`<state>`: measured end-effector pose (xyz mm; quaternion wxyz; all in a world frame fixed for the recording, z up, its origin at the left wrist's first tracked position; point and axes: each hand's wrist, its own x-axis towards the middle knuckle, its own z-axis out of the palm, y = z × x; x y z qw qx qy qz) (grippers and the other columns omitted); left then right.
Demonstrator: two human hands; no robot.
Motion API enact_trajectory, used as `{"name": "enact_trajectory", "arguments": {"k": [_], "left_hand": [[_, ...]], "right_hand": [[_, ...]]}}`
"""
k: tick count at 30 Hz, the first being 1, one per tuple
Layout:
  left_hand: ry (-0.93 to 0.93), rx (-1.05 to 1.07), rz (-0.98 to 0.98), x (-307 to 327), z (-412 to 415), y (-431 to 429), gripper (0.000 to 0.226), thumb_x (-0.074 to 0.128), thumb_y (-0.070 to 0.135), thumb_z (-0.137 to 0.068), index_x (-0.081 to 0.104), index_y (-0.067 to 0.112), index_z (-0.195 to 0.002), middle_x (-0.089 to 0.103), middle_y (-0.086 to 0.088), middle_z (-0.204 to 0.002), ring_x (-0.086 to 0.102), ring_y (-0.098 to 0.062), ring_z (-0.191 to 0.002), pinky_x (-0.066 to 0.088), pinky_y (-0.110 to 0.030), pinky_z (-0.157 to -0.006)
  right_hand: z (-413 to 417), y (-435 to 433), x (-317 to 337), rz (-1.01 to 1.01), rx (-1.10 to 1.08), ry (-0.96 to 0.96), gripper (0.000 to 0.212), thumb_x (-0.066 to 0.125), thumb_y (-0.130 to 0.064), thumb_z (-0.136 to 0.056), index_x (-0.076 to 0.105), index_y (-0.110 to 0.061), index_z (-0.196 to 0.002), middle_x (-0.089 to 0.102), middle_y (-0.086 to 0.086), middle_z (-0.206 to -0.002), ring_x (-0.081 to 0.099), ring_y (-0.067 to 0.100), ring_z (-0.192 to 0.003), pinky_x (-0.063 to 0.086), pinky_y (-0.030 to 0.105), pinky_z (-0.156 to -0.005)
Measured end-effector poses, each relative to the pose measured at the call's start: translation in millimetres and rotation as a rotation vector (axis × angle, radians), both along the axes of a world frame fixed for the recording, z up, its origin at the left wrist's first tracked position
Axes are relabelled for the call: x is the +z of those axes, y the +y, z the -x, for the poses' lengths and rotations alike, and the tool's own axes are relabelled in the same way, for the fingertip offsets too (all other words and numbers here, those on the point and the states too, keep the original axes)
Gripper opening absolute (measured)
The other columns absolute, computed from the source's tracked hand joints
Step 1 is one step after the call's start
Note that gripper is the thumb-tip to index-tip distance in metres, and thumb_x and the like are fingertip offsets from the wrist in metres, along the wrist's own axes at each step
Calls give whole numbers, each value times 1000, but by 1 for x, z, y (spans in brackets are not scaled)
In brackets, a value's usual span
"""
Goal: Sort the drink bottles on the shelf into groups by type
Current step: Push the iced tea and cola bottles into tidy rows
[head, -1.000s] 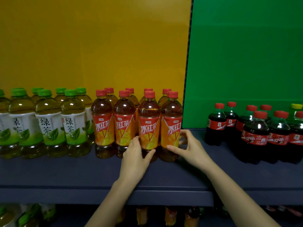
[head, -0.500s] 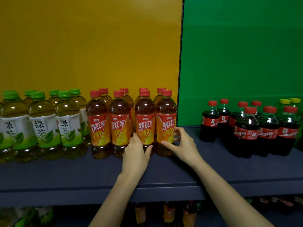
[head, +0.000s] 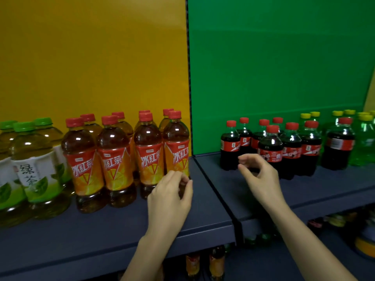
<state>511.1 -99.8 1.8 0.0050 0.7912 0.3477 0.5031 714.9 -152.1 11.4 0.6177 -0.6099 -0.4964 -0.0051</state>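
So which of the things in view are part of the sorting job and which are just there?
Part of the job:
green tea bottles
iced tea bottles
cola bottles
green soda bottles
shelf

Just there:
yellow back panel
green back panel
bottles on the lower shelf

I note yellow backboard (head: 91, 57), green backboard (head: 274, 67), dark blue shelf (head: 81, 236), red-capped amber tea bottles (head: 113, 157) with orange-red labels, green-capped bottles (head: 38, 171), red-labelled black cola bottles (head: 269, 147)

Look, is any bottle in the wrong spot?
Perhaps one: a cola bottle stands apart from the other colas, right in front of the green sodas. Nothing looks tipped or spilled.
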Motion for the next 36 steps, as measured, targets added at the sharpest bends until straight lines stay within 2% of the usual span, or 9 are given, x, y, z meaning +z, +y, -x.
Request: {"name": "enact_trajectory", "arguments": {"k": [3,6,10,12,15,18,24,31,36], "left_hand": [[12,-114,76,2,-30,-2,8,61,26,-86,56,25,-80,52,16,-74,51,-4,-64,48,-26,-56],[24,-191,154,6,-64,3,9,61,28,-86,58,20,-89,52,14,-81,51,-5,-69,49,-30,-65],[84,-160,315,14,-110,19,34,59,34,-87,50,16,-115,53,3,-109,54,-14,-93,47,-33,-83],[128,-107,381,19,-135,33,51,59,36,-87,40,14,-128,46,-2,-128,51,-21,-113,44,-35,-92],[66,-119,543,27,-172,51,70,67,31,-83,27,8,-136,36,-8,-140,43,-26,-125,37,-37,-100],[-51,-146,669,27,-200,68,77,75,23,-76,27,6,-133,39,-12,-137,44,-26,-124,37,-36,-102],[-229,-87,665,14,-223,84,73,81,21,-68,36,5,-124,53,-13,-124,52,-26,-114,42,-37,-94],[-204,-113,634,13,-201,82,69,82,20,-68,37,6,-119,53,-1,-109,53,-16,-100,42,-27,-83],[-225,-112,634,11,-182,80,71,83,18,-67,37,8,-121,53,-1,-111,54,-17,-102,44,-27,-85]], "right_hand": [[-29,-14,4,-60,-122,4,19,59,-2,-85,60,-14,-99,60,1,-100,55,4,-85,40,1,-70],[-57,-20,6,-70,-192,0,27,61,-4,-84,54,-14,-108,53,2,-110,52,10,-91,44,17,-82],[-87,-19,3,47,-180,-69,49,65,-8,-82,43,-10,-126,43,3,-122,48,14,-107,38,25,-94],[-95,-17,-1,109,-120,-118,62,66,-9,-81,34,-9,-135,40,5,-133,44,17,-120,34,26,-102],[-102,-16,-6,133,-41,-210,72,65,-11,-82,26,-11,-142,35,4,-142,35,17,-131,30,34,-111],[-108,-15,-8,147,0,-267,75,64,-13,-83,20,-11,-144,31,4,-145,28,19,-135,26,35,-113],[-115,-10,-11,209,103,-291,80,62,-23,-86,11,-15,-147,26,-1,-150,21,14,-138,20,27,-113],[-118,10,-13,323,265,-206,82,65,-30,-84,11,-15,-144,36,-3,-144,38,16,-131,29,21,-100],[-116,33,-10,355,297,-90,84,74,-32,-75,21,-10,-135,36,4,-138,42,20,-126,36,28,-100]]}}
